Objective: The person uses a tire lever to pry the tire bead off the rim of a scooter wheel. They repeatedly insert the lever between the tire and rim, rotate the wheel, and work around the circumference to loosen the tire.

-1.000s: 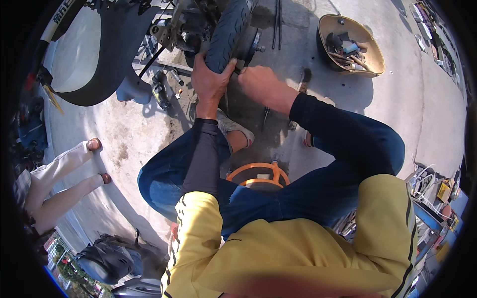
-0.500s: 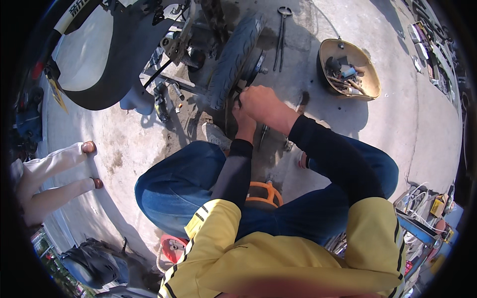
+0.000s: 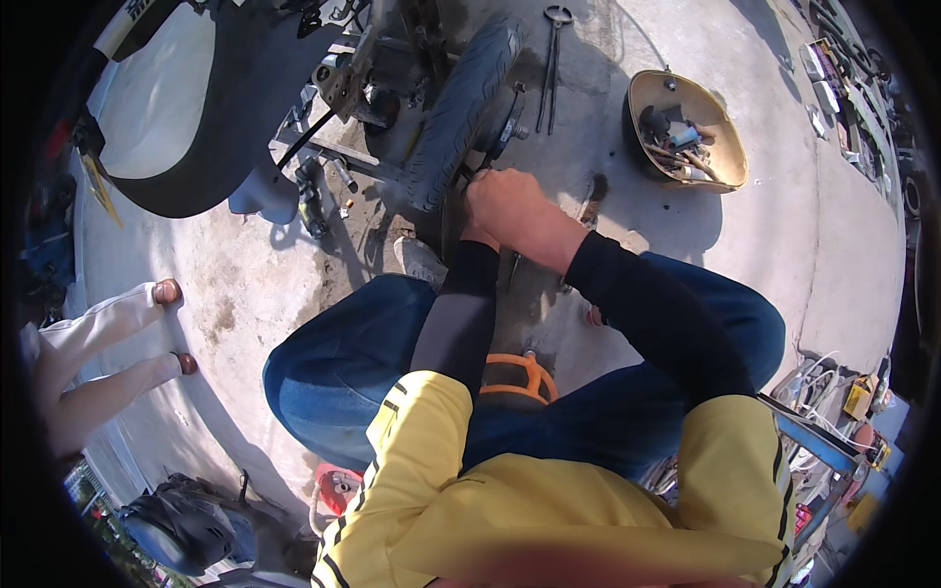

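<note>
A black motorcycle tyre [image 3: 467,113] on its wheel stands upright in front of me. At its near right side my right hand [image 3: 520,211] is closed in a fist, and what it grips is hidden beneath the fingers. My left hand [image 3: 477,234] is pressed in close under the right one. Only its wrist and back edge show, and its fingers are out of sight. Just beyond the fists, a metal part with a bolt [image 3: 512,129] juts from the wheel's right side.
Long-handled tongs [image 3: 554,69] lie beyond the wheel. A tan bin [image 3: 730,147] holding tools and scraps stands at right. Left of the tyre lie a power tool [image 3: 312,201] and motorcycle bodywork [image 3: 230,118]. An orange-framed stool [image 3: 534,377] is below me. Another person's legs [image 3: 108,304] are far left.
My left hand has moved forward and is now mostly covered by the right one. The right fist has stayed nearly in place. The view has shifted slightly.
</note>
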The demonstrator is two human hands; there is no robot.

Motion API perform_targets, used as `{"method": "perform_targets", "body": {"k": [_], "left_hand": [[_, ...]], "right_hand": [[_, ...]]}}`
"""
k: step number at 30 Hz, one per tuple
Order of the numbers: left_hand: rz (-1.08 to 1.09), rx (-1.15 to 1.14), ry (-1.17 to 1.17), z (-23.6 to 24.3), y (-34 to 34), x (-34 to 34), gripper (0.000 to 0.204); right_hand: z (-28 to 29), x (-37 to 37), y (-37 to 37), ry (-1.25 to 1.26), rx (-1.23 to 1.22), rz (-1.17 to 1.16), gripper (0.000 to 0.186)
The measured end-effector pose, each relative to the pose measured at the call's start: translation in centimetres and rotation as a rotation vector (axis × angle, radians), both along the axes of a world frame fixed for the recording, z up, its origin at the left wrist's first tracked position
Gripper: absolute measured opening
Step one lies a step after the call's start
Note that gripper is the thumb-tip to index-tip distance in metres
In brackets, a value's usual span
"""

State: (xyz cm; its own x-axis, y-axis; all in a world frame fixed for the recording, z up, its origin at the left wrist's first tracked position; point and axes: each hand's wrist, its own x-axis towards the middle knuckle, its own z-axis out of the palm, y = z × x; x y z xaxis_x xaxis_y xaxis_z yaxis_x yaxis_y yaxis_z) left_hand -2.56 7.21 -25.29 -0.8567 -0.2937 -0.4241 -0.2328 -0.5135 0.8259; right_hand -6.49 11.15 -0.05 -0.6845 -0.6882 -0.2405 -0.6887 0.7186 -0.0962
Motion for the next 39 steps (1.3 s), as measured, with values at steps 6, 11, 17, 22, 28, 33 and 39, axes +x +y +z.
{"method": "perform_targets", "body": {"k": [6,11,17,22,28,33,39], "left_hand": [[-0.305,-0.237,0.142,-3.8,-2.6,-1.8,0.034],[-0.052,-0.477,-0.247,-0.1,-3.7,-0.9,0.028],[0.455,-0.476,-0.34,10.4,0.6,6.0,0.052],[0.528,-1.102,-0.143,14.9,-4.0,6.7,0.081],[0.133,-1.126,-0.188,20.0,-9.8,3.0,0.074],[0.135,-1.178,-0.111,20.3,-9.8,2.8,0.071],[0.11,-1.11,-0.152,19.9,-10.0,3.1,0.072]], "right_hand": [[2.1,-0.8,0.5,-0.101,0.007,0.16,0.02],[1.6,-6.2,2.4,-0.06,0.045,0.352,0.017],[-0.6,-9.8,5.0,0.169,-0.036,0.612,0.018],[0.7,-9.6,3.8,0.191,0.041,0.725,0.015],[-3.1,-7.5,8.4,-0.069,-0.032,0.313,0.011],[-5.3,-8.7,10.9,-0.114,-0.093,0.274,0.02],[-4.6,-9.6,9.5,-0.087,-0.189,0.397,0.023]]}}
